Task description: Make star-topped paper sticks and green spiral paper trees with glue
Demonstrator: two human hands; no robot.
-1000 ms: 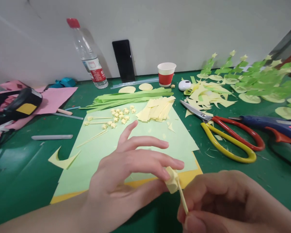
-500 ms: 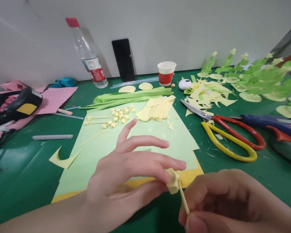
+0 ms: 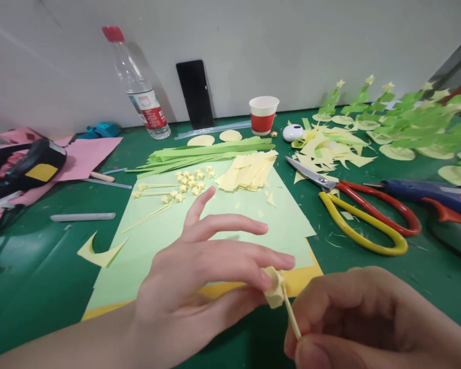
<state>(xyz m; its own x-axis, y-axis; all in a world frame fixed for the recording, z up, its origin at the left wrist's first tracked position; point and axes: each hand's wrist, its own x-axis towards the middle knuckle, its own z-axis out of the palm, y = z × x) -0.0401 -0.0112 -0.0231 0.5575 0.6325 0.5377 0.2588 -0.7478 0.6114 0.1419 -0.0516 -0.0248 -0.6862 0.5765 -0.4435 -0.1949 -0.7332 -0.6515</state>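
Between the thumb and index finger of my left hand [image 3: 211, 271] is a pale yellow folded paper star [image 3: 274, 288]; the other fingers are spread. My right hand [image 3: 353, 318] pinches a thin pale yellow paper stick [image 3: 293, 319], whose upper end touches the star's side. Beyond my left hand, several small paper stars [image 3: 192, 180] lie on light green paper sheets [image 3: 230, 246]. Beside them are stars on sticks [image 3: 153, 193] and loose thin sticks [image 3: 148, 218]. A stack of pale yellow paper strips [image 3: 248, 171] rests at the sheets' far edge.
Scissors [image 3: 330, 187] and a blue glue gun [image 3: 426, 197] lie at right. Paper scraps [image 3: 330, 146], a paper cup [image 3: 263, 115], a phone [image 3: 195, 95] and a bottle [image 3: 142, 92] are farther back. Green paper plants [image 3: 411, 118] stand far right; a tape measure [image 3: 42, 161] sits left.
Almost nothing differs. Both hands keep the same hold on the star and the stick; the view has shifted very slightly.
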